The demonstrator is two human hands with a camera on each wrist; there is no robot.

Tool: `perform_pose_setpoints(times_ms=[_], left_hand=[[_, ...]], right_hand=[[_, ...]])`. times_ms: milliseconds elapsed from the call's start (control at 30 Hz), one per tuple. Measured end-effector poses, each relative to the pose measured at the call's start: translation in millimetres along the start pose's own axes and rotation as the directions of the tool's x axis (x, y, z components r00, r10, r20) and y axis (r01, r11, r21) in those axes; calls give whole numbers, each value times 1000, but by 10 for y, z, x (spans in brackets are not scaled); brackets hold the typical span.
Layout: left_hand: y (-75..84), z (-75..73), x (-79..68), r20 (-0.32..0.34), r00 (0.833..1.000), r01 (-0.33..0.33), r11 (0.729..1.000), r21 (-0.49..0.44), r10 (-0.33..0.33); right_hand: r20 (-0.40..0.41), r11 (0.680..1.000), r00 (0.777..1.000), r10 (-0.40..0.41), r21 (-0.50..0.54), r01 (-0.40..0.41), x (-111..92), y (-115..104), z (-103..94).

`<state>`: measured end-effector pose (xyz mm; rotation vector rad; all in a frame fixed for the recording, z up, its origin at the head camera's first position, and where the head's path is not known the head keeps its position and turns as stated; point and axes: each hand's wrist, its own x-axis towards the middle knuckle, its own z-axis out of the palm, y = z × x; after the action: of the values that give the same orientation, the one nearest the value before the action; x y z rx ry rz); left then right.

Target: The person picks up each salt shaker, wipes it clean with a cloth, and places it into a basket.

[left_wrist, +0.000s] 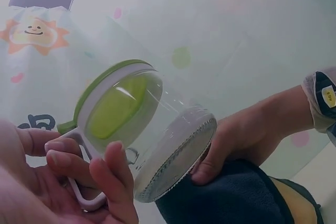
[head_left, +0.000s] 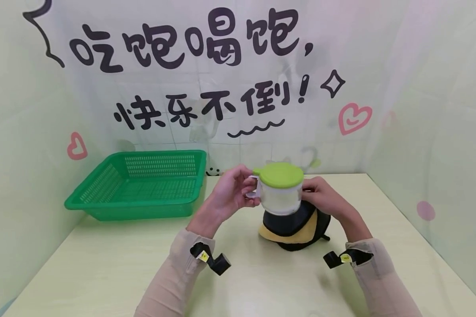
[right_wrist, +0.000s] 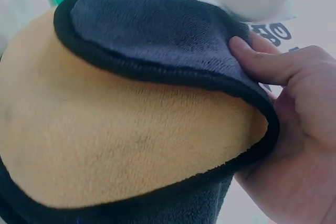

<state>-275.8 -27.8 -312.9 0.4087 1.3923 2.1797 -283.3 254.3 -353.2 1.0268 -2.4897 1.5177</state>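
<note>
Up above the table, my left hand point(head_left: 231, 191) grips a clear jar point(head_left: 280, 200) by its white handle point(left_wrist: 93, 203). A flat green lid point(head_left: 281, 175) covers the jar, which looks see-through inside. In the left wrist view the jar leans, showing its ridged base. My right hand point(head_left: 321, 196) pinches a two-sided cloth point(head_left: 287, 224), dark blue-grey on one face and yellow on the other, with black edging. Thumb and fingers point(right_wrist: 260, 64) hold the cloth's folded upper part in the right wrist view. The cloth hangs just below and behind the jar.
A green plastic basket point(head_left: 143, 210) with slotted walls stands at the back left of the pale table point(head_left: 115, 264). Behind the table hangs a printed sheet point(head_left: 198, 149) with black lettering, and similar sheets flank both sides. Each sleeve carries a small black wrist camera point(head_left: 221, 263).
</note>
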Motion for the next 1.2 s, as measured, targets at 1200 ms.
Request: perform_pose_setpoints(times_ms=[1200], left_hand=[[185,43,-214,-240,951,-143,965,218,195]], right_hand=[[19,970,986,-163,-180,164,-125,-581,-115]])
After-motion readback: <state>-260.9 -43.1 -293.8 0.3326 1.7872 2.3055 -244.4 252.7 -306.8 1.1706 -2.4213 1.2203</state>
